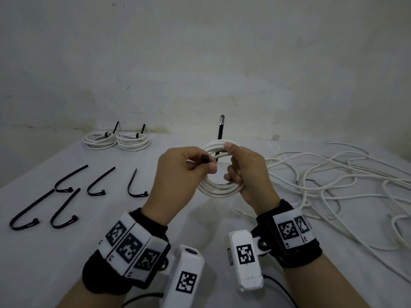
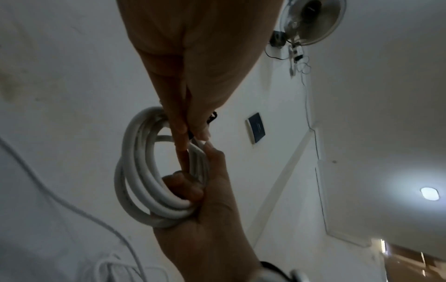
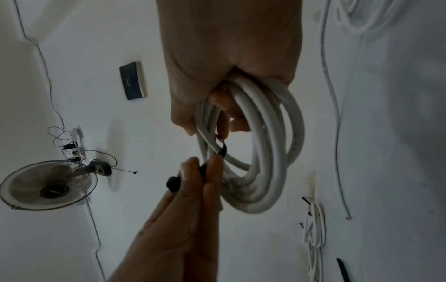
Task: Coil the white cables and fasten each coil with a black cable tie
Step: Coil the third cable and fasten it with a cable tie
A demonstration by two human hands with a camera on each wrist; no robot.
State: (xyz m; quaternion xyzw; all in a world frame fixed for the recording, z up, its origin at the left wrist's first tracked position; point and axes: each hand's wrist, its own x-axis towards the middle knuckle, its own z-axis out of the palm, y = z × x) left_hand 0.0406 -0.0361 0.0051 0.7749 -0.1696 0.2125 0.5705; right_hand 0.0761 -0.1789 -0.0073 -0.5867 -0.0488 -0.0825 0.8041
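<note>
Mid-air above the worktop (image 1: pixel 200 218), right hand (image 1: pixel 249 172) grips the white coil (image 1: pixel 219 188), fingers curled through its loops. Left hand (image 1: pixel 178 172) pinches the black cable tie (image 1: pixel 205 158) near its head; tail sticks up behind the coil. Cable looks light, springy, so likely to unwind; hold it where the strands bunch. Tie is stiff, thin; best taken by its head end. Two tied coils (image 1: pixel 116 140) lie far left.

Plain room, stained wall (image 1: pixel 200 63), wall fan (image 3: pixel 48 185)
</note>
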